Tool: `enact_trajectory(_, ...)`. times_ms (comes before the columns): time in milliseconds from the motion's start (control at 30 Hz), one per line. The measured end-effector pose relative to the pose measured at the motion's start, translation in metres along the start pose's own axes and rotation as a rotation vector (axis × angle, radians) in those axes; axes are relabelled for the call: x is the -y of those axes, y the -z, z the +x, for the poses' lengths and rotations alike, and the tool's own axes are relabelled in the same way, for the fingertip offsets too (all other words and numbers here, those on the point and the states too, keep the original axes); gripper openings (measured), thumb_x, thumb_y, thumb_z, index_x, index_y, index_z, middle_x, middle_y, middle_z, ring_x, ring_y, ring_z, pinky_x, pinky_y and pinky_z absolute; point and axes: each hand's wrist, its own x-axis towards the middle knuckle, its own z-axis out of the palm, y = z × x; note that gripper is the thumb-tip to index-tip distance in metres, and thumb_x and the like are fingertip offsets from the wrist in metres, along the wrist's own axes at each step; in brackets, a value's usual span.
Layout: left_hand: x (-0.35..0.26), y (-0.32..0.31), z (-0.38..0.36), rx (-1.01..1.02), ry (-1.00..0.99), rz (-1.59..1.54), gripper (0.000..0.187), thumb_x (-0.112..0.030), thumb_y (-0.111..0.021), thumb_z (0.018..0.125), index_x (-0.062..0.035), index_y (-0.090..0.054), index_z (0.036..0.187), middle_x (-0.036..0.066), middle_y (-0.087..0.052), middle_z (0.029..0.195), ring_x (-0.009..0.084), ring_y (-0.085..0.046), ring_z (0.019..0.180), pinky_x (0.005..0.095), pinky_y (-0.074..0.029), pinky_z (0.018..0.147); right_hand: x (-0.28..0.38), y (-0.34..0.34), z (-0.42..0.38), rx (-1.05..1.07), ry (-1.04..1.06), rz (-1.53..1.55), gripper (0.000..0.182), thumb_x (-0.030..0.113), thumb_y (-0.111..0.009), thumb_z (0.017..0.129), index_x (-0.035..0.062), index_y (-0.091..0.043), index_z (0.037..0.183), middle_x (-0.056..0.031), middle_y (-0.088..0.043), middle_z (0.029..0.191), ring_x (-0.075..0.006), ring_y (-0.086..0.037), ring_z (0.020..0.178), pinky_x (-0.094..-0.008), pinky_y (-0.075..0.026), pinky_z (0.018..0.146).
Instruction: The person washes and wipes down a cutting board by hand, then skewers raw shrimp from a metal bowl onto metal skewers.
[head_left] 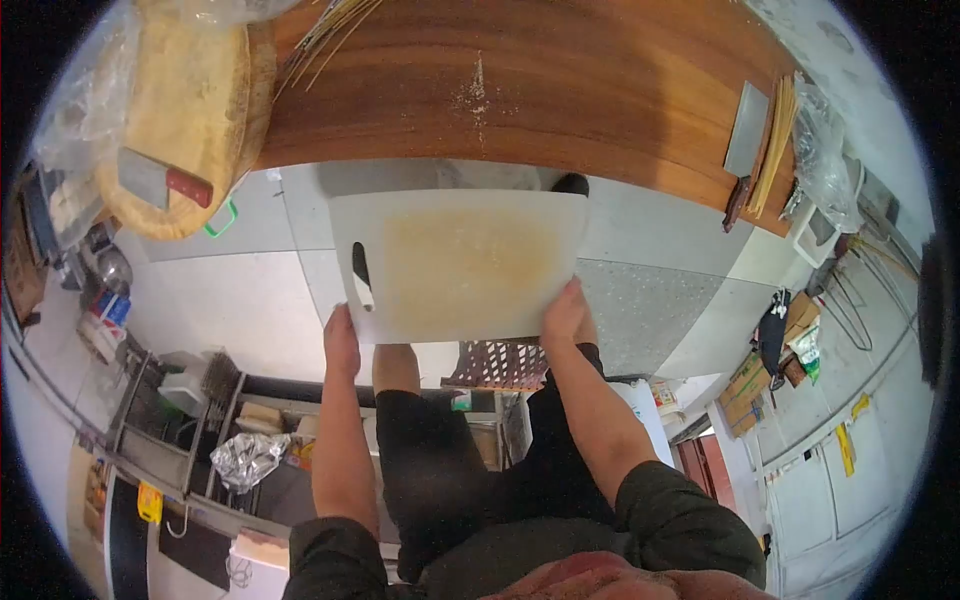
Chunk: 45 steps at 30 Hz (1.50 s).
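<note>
free: bare wooden tabletop (pixel 520 90) centre | blocked: round chopping block (pixel 195 110) left, scraper (pixel 748 130) right

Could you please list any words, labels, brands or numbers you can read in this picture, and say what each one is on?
None can be read.
The white cutting board held by the left hand and right hand bears no print.
The packets at the left and the boxes at the right carry print too blurred to read.

White cutting board (pixel 460 265) — stained yellowish (handle slot left) — held level.
</note>
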Motion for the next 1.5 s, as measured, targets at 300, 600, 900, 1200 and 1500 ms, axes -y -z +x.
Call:
enact_trajectory(300, 0.051, -0.081, -0.004, 0.043, 0.042, -1.132, 0.084, -0.074, -0.032, 0.084, -0.0112, -0.035, 0.14, 0.007, -0.037, 0.143, 0.0262, -0.035, 0.131, 0.0424, -0.025, 0.11, 0.003, -0.055, -0.018, -0.038, -0.109, 0.274, 0.073, 0.053, -0.028, 0.096, -0.0111, -0.062, 0.103, -0.0224, -0.066, 0.1, -0.0335, -0.062, 0.092, -0.0381, -0.045, 0.083)
enact_trajectory(600, 0.039, -0.104, 0.043, -0.062, -0.016, -0.942, 0.086, -0.078, -0.016, 0.083, -0.0171, -0.034, 0.141, 0.003, -0.035, 0.145, 0.0255, -0.031, 0.132, 0.0408, -0.024, 0.11, 0.012, -0.049, -0.011, 0.152, -0.026, 0.391, 0.068, 0.052, -0.037, 0.095, -0.0098, -0.053, 0.118, -0.0186, -0.058, 0.115, -0.028, -0.054, 0.105, -0.0355, -0.041, 0.091)
enact_trajectory(900, 0.035, -0.101, 0.087, -0.017, 0.007, -0.969, 0.087, -0.077, -0.013, 0.083, -0.0162, -0.033, 0.142, 0.005, -0.032, 0.147, 0.0265, -0.029, 0.133, 0.0417, -0.022, 0.11, 0.132, 0.08, 0.132, -0.598, 1.109, -0.455, 0.071, 0.021, -0.06, 0.083, -0.0065, -0.025, 0.139, -0.0264, -0.023, 0.146, -0.0403, -0.023, 0.134, -0.0489, -0.016, 0.11)
enact_trajectory(1200, 0.018, -0.137, 0.092, -0.074, 0.07, -0.954, 0.088, -0.075, -0.01, 0.084, -0.014, -0.03, 0.143, 0.007, -0.028, 0.149, 0.0278, -0.027, 0.135, 0.0433, -0.02, 0.111, 0.213, 0.026, 0.11, -0.484, 1.187, -0.683, 0.086, 0.054, -0.046, 0.087, -0.0078, -0.021, 0.141, -0.026, -0.015, 0.149, -0.0376, -0.009, 0.14, -0.0508, -0.003, 0.113)
enact_trajectory(1500, -0.011, -0.134, 0.108, -0.011, -0.009, -0.956, 0.086, -0.075, -0.012, 0.085, -0.0131, -0.032, 0.142, 0.008, -0.03, 0.148, 0.0294, -0.027, 0.134, 0.0448, -0.021, 0.111, 0.276, -0.044, 0.029, 0.185, 1.819, -0.592, 0.091, 0.059, -0.058, 0.076, 0.0006, -0.03, 0.14, -0.0185, -0.024, 0.149, -0.0346, -0.016, 0.14, -0.0526, -0.01, 0.113)
